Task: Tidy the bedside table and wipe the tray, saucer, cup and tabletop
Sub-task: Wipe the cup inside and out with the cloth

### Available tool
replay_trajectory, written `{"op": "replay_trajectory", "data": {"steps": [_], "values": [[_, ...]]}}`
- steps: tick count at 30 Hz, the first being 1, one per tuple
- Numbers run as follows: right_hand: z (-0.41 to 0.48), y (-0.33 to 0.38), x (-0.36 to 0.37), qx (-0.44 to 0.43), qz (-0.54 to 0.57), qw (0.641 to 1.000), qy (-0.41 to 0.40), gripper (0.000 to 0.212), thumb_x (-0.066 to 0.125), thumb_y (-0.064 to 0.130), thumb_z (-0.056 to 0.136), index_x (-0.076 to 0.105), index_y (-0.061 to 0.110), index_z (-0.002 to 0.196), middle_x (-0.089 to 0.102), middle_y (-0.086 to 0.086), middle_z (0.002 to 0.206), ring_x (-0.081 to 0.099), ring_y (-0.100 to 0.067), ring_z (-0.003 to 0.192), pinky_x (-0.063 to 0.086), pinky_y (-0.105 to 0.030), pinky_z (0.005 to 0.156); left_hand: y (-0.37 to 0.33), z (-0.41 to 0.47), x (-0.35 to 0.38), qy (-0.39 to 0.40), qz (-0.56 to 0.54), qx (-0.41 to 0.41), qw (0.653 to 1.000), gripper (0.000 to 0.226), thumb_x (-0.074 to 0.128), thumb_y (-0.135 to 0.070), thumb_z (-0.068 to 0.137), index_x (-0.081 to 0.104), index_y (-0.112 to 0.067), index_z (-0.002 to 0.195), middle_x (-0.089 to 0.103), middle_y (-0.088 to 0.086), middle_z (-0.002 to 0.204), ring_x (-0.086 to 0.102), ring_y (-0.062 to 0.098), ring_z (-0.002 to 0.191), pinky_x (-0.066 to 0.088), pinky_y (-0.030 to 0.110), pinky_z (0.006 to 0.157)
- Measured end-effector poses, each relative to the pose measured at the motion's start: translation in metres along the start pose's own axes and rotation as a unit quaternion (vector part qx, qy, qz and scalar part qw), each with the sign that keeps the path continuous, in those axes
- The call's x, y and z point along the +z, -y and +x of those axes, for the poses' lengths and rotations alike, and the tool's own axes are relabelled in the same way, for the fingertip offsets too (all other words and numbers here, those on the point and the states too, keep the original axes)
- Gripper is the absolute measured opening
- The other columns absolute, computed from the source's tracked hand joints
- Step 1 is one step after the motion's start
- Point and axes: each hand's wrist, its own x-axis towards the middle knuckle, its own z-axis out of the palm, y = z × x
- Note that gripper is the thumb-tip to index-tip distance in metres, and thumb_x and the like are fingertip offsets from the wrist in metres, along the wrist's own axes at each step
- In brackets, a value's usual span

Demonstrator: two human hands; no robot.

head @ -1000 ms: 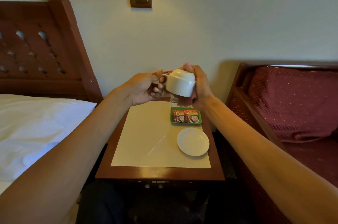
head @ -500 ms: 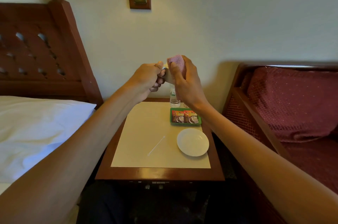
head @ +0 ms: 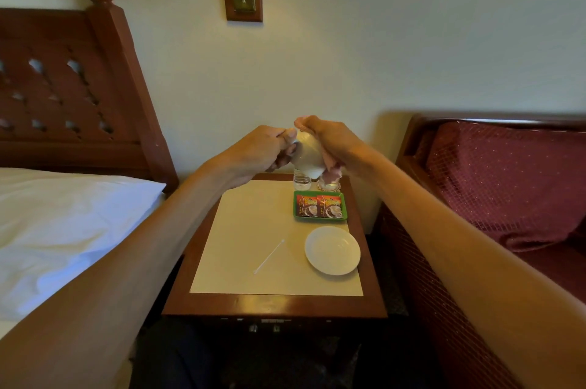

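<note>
Both hands are raised together at frame centre, above the far edge of the bedside table. Left hand (head: pixel 264 150) grips the left side of the cup (head: pixel 307 157) with its fingers curled. Right hand (head: pixel 334 138) is clamped on a pink cloth (head: pixel 331 172) pressed to the cup's right side. Cup is smooth white ceramic, rounded, held clear of the table and tilted, long axis running upper left to lower right; which end is the mouth cannot be told. Below, the tabletop (head: pixel 253 230) is a matte cream panel in a glossy dark wood border. On it, right of centre: a round white saucer (head: pixel 332 250), a thin white stirrer (head: pixel 269 257) lying diagonally just beside it, and a green rectangular tray (head: pixel 320 219) holding two printed sachets (head: pixel 320 206). A clear bottle (head: pixel 301 181) and a glass (head: pixel 329 187) stand behind the tray, partly hidden by cup and cloth. White bedding (head: pixel 63 214) lies at left, a maroon cushioned seat (head: pixel 507 182) at right.
</note>
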Motion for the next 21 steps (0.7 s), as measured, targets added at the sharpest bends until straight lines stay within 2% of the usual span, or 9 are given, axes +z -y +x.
{"op": "replay_trajectory", "data": {"steps": [3,6,8,9,11,13,16,18,21], "values": [[-0.004,0.002,0.002,0.007,-0.007,1.0,-0.014,0.053,0.05,0.058,0.09,0.066,0.01,0.106,0.07,-0.016,0.103,0.065,-0.028,0.077,0.048,-0.032,0.058,0.0,0.002,-0.001,-0.005,0.008,0.014,1.0,0.042,0.037,-0.033,0.108,0.046,-0.015,0.071,0.045,-0.001,0.063,0.037,0.008,0.053,0.029,0.018,0.05],[-0.024,-0.009,0.023,-0.214,-0.028,0.963,-0.16,0.025,0.043,0.042,0.102,0.063,0.027,0.106,0.065,0.002,0.108,0.061,-0.018,0.097,0.049,-0.033,0.079,-0.001,0.008,-0.009,-0.03,-0.064,-0.019,0.997,0.041,0.036,-0.034,0.107,0.045,-0.015,0.072,0.042,0.002,0.063,0.031,0.011,0.052,0.024,0.02,0.048],[-0.034,-0.026,0.031,-0.32,-0.059,0.928,-0.182,0.029,0.045,0.035,0.104,0.058,0.024,0.127,0.06,0.002,0.129,0.053,-0.012,0.12,0.042,-0.026,0.099,0.001,0.008,-0.01,-0.028,-0.082,-0.025,0.996,0.041,0.036,-0.034,0.107,0.045,-0.014,0.072,0.041,0.002,0.062,0.029,0.011,0.051,0.022,0.02,0.048],[-0.033,-0.034,0.033,-0.325,-0.067,0.926,-0.182,0.036,0.045,0.038,0.104,0.054,0.021,0.135,0.056,0.001,0.136,0.05,-0.012,0.126,0.04,-0.025,0.104,0.002,0.007,-0.009,-0.022,-0.064,-0.015,0.998,0.041,0.036,-0.034,0.107,0.045,-0.014,0.073,0.04,0.002,0.062,0.029,0.01,0.051,0.023,0.02,0.048],[-0.026,-0.039,0.031,-0.251,-0.036,0.952,-0.168,0.041,0.045,0.048,0.102,0.06,0.021,0.128,0.064,0.0,0.127,0.059,-0.014,0.115,0.049,-0.033,0.098,0.004,0.004,-0.003,-0.01,-0.005,0.007,1.0,0.04,0.036,-0.033,0.108,0.048,-0.011,0.076,0.04,0.001,0.063,0.033,0.008,0.051,0.027,0.018,0.048],[-0.018,-0.026,0.025,-0.134,-0.016,0.983,-0.127,0.047,0.044,0.055,0.096,0.069,0.017,0.105,0.07,-0.004,0.102,0.066,-0.022,0.095,0.054,-0.044,0.084,0.006,0.001,0.001,-0.013,0.049,0.026,0.998,0.039,0.037,-0.03,0.108,0.05,-0.007,0.079,0.041,0.002,0.065,0.037,0.007,0.055,0.032,0.014,0.05],[-0.013,-0.008,0.018,-0.035,-0.059,0.994,-0.086,0.045,0.04,0.05,0.098,0.062,0.013,0.087,0.065,-0.009,0.09,0.061,-0.031,0.087,0.044,-0.04,0.073,0.007,0.001,0.005,-0.017,0.046,0.033,0.998,0.038,0.036,-0.026,0.108,0.043,-0.01,0.075,0.038,0.005,0.072,0.036,0.014,0.065,0.034,0.011,0.052],[-0.017,-0.008,0.023,-0.086,-0.106,0.98,-0.143,0.041,0.038,0.046,0.1,0.062,0.014,0.092,0.064,-0.007,0.091,0.058,-0.026,0.084,0.039,-0.036,0.069,0.005,0.002,0.006,-0.017,0.026,0.033,0.999,0.039,0.035,-0.028,0.108,0.042,-0.012,0.074,0.038,0.003,0.072,0.035,0.013,0.063,0.033,0.013,0.052],[-0.028,-0.016,0.031,-0.219,-0.114,0.943,-0.224,0.035,0.042,0.044,0.1,0.069,0.021,0.102,0.068,-0.001,0.092,0.06,-0.019,0.082,0.045,-0.035,0.068,0.001,0.003,0.008,-0.018,0.026,0.041,0.999,0.037,0.035,-0.029,0.108,0.045,-0.01,0.078,0.039,0.001,0.068,0.035,0.01,0.057,0.032,0.015,0.051]]}}
